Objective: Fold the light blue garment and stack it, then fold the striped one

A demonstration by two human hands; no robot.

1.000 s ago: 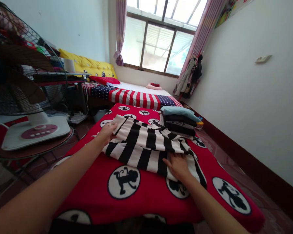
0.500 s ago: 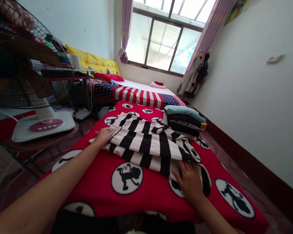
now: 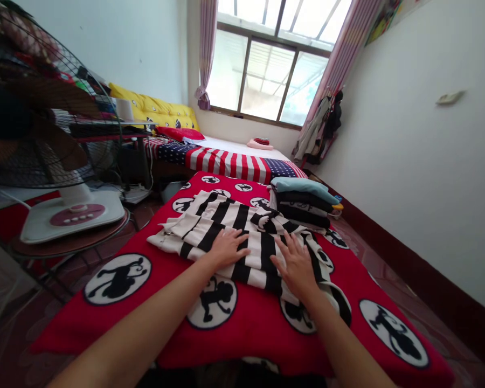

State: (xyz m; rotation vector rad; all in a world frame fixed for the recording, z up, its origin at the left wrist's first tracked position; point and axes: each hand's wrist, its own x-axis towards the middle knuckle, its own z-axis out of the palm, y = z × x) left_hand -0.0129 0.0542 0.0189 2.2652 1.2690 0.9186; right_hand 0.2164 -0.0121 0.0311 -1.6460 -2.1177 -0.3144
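Observation:
A black-and-white striped garment (image 3: 194,229) lies partly folded on a red blanket (image 3: 157,302) printed with black figures in white circles. My left hand (image 3: 226,249) rests on the middle of the garment, fingers spread and holding nothing. Just to its right, my right hand (image 3: 296,265) lies on the stripes, also with its fingers apart. The garment's right end is loosely bunched near my right wrist. Beyond it, at the right edge of the blanket, is a stack of folded clothes (image 3: 303,200) with a light blue piece on top.
On the left, a large fan (image 3: 75,207) stands on a round stool (image 3: 117,229). Behind the red blanket is a bed with a stars-and-stripes cover (image 3: 226,161). Clothes (image 3: 319,126) hang by the right curtain, beside the white wall (image 3: 412,178).
My left hand has let go of the garment's left end and moved right to its middle. My right hand has moved up and left from the near edge. The garment's front fold lies flatter.

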